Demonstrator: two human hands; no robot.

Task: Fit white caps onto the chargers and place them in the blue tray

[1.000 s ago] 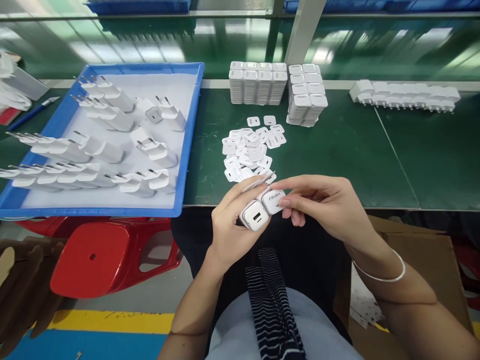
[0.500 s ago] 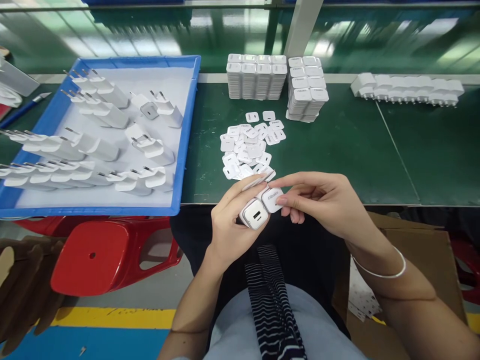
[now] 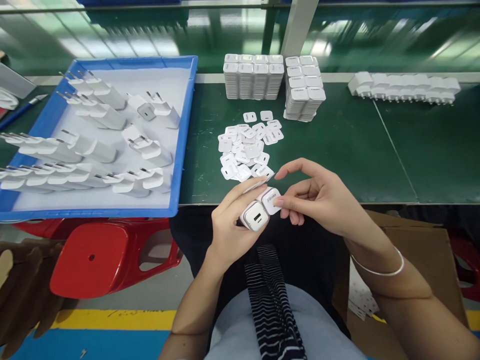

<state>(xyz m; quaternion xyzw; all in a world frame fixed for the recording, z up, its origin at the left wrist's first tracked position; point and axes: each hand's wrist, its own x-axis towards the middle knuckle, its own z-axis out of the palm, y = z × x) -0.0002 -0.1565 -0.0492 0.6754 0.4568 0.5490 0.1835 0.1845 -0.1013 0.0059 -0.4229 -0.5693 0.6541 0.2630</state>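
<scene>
Left hand (image 3: 228, 220) grips a white charger (image 3: 256, 215) just off the near edge of the green table (image 3: 337, 150), port end facing up at the camera; the right hand (image 3: 318, 200) presses a small white sticker (image 3: 270, 200) against the charger's side with the thumb, index finger lifted clear — other fingers loosely curled. Beyond the hands, a loose pile of stickers (image 3: 247, 147) (stacks of them (image 3: 275, 82) further back); at left, a blue tray (image 3: 186, 125) holding more chargers; a red stool (image 3: 105, 255) below.
</scene>
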